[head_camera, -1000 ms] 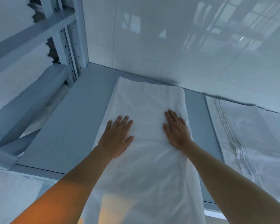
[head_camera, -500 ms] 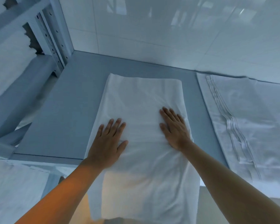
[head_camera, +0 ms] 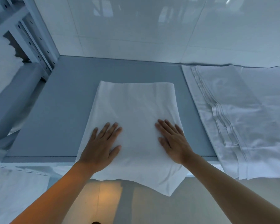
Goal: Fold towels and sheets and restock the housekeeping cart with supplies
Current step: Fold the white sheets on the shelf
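Observation:
A white folded sheet (head_camera: 134, 107) lies lengthwise on the grey table (head_camera: 58, 110), its near end hanging over the front edge. My left hand (head_camera: 102, 146) lies flat on the sheet's left side near the table edge, fingers straight. My right hand (head_camera: 173, 141) lies flat on its right side, fingers straight and pointing away from me. Neither hand grips the fabric.
A second white sheet with stitched stripes (head_camera: 236, 120) lies on the table's right part. A metal shelf rack (head_camera: 31, 34) holding white linen stands at the left. A glossy tiled wall (head_camera: 152, 29) rises behind the table. More white fabric (head_camera: 11, 188) sits at lower left.
Both hands have slid toward me along the sheet, from its middle to near the table's front edge. The view has tilted down and more floor shows.

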### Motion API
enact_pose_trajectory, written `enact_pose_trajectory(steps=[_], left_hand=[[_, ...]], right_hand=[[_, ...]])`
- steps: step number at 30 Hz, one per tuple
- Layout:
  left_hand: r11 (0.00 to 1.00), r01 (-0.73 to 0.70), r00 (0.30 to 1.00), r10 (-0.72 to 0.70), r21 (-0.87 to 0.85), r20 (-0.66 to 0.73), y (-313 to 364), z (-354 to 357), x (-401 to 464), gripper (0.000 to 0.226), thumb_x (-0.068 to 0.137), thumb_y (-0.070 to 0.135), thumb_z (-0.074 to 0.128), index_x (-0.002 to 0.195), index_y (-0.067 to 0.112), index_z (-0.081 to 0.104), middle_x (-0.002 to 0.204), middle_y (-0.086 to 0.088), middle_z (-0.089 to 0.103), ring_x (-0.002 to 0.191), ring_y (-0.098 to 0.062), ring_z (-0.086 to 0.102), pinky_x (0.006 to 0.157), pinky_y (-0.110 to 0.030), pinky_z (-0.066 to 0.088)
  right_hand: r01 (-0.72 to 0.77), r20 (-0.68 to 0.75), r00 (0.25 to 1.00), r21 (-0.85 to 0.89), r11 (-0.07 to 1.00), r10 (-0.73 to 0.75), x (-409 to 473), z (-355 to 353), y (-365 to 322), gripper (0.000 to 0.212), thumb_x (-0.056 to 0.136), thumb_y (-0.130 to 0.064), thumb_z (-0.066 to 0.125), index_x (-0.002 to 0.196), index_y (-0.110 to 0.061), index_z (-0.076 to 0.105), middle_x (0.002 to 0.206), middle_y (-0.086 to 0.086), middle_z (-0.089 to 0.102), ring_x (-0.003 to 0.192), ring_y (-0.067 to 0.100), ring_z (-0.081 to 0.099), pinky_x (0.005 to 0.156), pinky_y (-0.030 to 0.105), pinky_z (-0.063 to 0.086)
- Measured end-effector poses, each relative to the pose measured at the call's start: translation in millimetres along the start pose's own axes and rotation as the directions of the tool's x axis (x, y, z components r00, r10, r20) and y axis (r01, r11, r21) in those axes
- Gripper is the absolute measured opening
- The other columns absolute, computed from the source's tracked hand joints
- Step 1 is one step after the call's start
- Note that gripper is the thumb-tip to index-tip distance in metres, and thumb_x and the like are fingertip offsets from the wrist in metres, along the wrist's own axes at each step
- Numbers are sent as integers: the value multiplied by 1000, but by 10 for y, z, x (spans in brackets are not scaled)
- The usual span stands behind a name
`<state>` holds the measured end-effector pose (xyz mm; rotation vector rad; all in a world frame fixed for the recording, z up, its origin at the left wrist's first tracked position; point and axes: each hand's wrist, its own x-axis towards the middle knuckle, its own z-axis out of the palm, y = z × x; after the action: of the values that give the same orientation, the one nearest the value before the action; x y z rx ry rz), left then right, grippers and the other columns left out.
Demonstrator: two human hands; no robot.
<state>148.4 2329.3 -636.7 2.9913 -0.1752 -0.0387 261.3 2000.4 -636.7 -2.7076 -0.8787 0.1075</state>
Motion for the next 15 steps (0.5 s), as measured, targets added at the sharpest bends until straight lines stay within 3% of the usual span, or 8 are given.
enact_pose_trajectory(steps=[5, 10, 13, 15], left_hand=[[1000, 3, 1000, -2, -25, 30, 48, 78, -119, 70, 102, 60, 22, 164, 31, 11, 172, 11, 2, 159, -16, 1, 126, -53, 14], [999, -18, 1000, 18, -33, 15, 209, 131, -398, 74, 101, 63, 30, 165, 30, 11, 172, 10, 3, 159, -17, 3, 125, -55, 17], [999, -41, 999, 41, -12, 28, 264, 182, -546, 97, 89, 72, 50, 165, 30, 6, 173, 9, 0, 159, -19, 3, 125, -54, 13], [999, -40, 998, 38, 34, 50, 287, 216, -587, 116, 76, 66, 71, 165, 27, 9, 173, 6, 2, 159, -22, 7, 123, -57, 17]], right_hand=[[15, 26, 1000, -2, 1000, -15, -93, 11, -18, 60, 107, -49, 26, 164, -34, 18, 171, -16, 9, 158, 5, 1, 128, 43, 7], [31, -19, 999, -13, 999, -32, -477, 65, -91, 66, 106, -54, 31, 165, -31, 15, 172, -14, 7, 159, 9, 1, 128, 47, 11], [68, 17, 998, -52, 996, -67, -665, 105, -92, 97, 91, -73, 50, 166, -29, 7, 173, -11, 1, 159, 13, -1, 127, 44, 4], [96, 65, 994, -99, 990, -90, -710, 111, -73, 119, 75, -75, 64, 166, -26, 3, 173, -8, -3, 159, 16, -2, 126, 46, 5]])
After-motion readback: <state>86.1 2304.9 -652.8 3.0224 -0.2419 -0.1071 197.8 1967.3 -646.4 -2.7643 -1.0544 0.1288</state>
